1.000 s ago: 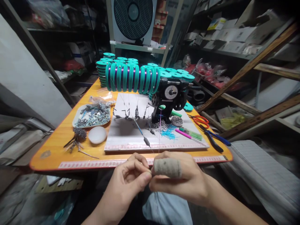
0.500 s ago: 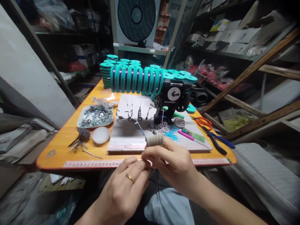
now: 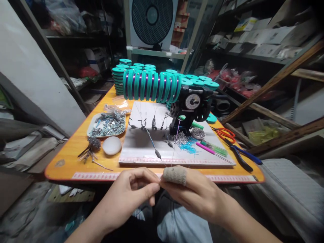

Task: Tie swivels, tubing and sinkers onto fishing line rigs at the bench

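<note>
At the table's front edge my two hands meet, fingertips almost touching. My left hand (image 3: pixel 136 190) pinches thumb against fingers, on what seems to be the end of a thin fishing line. My right hand (image 3: pixel 194 190), with a grey knitted sleeve (image 3: pixel 175 175) on one finger, is closed on the same line. Just beyond hangs a dark oval sinker (image 3: pixel 158 154), joined to a blue-grey twisted section (image 3: pixel 151 139) that slants up to the spools. The fingertips hide the line between them.
A black winding machine (image 3: pixel 193 103) carries a row of turquoise spools (image 3: pixel 152 86) over a white board (image 3: pixel 136 148). Around it are a tray (image 3: pixel 106 125) of small parts, a white round lid (image 3: pixel 111 145), blue stubs (image 3: pixel 189 145), a magenta-handled tool (image 3: pixel 205 147) and pliers (image 3: pixel 239 155).
Both hands have come down and nearer to me, and the left has turned so its thumb shows. The sinker, earlier at my right fingertip, now hangs apart from it. The view shifted slightly.
</note>
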Available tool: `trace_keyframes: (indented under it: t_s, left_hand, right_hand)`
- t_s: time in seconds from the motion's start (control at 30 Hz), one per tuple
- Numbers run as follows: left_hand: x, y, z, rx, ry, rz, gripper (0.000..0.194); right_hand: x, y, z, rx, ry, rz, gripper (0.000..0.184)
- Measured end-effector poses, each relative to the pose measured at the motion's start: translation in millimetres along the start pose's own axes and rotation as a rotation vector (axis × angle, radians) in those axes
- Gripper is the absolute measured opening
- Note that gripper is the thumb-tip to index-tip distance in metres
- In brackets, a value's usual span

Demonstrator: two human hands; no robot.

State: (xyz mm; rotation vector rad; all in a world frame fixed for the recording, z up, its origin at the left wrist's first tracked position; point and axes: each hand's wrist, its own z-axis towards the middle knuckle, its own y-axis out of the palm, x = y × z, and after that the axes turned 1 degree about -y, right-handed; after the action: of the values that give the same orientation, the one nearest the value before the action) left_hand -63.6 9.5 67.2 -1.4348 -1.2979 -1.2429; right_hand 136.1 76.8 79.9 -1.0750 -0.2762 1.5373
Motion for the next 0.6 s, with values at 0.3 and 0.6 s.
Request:
trace_keyframes:
  t_s: [0.3, 0.6]
  left_hand:
    - [-10.1, 26.1, -9.1, 0.416, 0.070, -0.551, 0.025]
    - [-10.3, 40.8, 1.9, 0.371, -0.134, -0.679, 0.037]
  right_hand:
    - [-3.6, 16.9, -8.1, 0.359, 0.019, -0.121, 0.019]
    - [-7.6, 15.8, -11.4, 0.419, 0.038, -0.170, 0.023]
